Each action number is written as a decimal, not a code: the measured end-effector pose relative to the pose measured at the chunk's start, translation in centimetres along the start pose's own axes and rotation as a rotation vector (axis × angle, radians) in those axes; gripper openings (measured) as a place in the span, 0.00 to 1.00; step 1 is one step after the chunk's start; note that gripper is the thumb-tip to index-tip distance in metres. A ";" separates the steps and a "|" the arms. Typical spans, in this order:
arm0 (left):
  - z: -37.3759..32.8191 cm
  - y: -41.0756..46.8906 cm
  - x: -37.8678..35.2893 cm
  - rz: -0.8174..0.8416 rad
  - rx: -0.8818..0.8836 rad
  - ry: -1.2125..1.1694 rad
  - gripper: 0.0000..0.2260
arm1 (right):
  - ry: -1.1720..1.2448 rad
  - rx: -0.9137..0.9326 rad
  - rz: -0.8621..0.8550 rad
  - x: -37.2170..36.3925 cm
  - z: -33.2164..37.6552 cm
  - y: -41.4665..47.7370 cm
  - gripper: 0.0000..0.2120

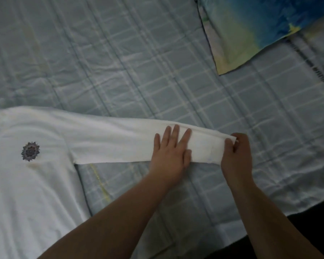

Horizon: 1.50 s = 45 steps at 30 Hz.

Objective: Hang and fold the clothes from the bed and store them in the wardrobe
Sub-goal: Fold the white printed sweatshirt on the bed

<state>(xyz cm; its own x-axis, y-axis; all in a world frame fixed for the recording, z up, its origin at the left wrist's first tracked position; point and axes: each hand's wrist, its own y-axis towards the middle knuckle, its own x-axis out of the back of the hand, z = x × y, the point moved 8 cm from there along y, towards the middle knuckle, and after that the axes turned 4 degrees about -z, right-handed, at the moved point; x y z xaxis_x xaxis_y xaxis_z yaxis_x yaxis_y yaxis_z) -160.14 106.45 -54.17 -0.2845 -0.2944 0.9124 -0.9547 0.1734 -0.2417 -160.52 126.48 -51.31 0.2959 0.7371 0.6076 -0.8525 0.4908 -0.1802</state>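
A white long-sleeved shirt (30, 172) lies flat on the bed at the left, with a small dark flower print (30, 151) on its chest. Its sleeve (116, 143) stretches out to the right across the sheet. My left hand (171, 153) rests flat on the sleeve near the cuff, fingers spread. My right hand (236, 154) pinches the cuff end of the sleeve between thumb and fingers.
The bed (138, 62) is covered by a pale blue-grey checked sheet. A blue and yellow pillow (251, 30) lies at the top right. The bed's edge runs along the lower right, with dark floor (310, 225) beyond it.
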 end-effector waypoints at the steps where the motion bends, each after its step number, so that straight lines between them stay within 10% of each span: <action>1: -0.2 0.5 -0.1 -0.006 0.014 0.018 0.29 | -0.009 0.029 -0.009 0.0 0.4 0.4 0.05; 14: 0.9 5.4 -4.4 -0.022 0.128 0.164 0.30 | -0.323 0.096 0.122 -4.6 0.0 7.1 0.10; 20: 0.7 5.3 -3.6 -0.017 0.102 0.116 0.31 | -0.104 -0.058 0.080 -4.1 0.3 6.3 0.05; 25: 2.2 1.9 3.3 -0.349 0.092 -0.660 0.19 | 0.227 -0.072 0.295 -5.4 4.9 1.4 0.04; 33: 11.6 -6.8 4.8 -0.305 0.697 -1.984 0.25 | 0.486 -0.159 0.840 -13.3 12.4 -11.2 0.12; 40: 25.8 -13.7 7.5 -0.435 0.797 -1.849 0.13 | -0.175 0.827 0.549 -19.8 18.2 -18.7 0.22; 45: 36.8 -18.4 12.2 -0.494 0.779 -1.710 0.12 | -0.521 0.982 0.540 -28.5 19.8 -24.4 0.27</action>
<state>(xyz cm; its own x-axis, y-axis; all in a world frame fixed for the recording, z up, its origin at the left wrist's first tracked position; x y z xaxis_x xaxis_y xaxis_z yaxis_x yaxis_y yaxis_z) -149.27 65.11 -50.79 0.6672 -0.7219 -0.1834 -0.6510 -0.4456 -0.6145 -156.72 84.32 -48.89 -0.2098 0.3538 0.9115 -0.8408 -0.5411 0.0165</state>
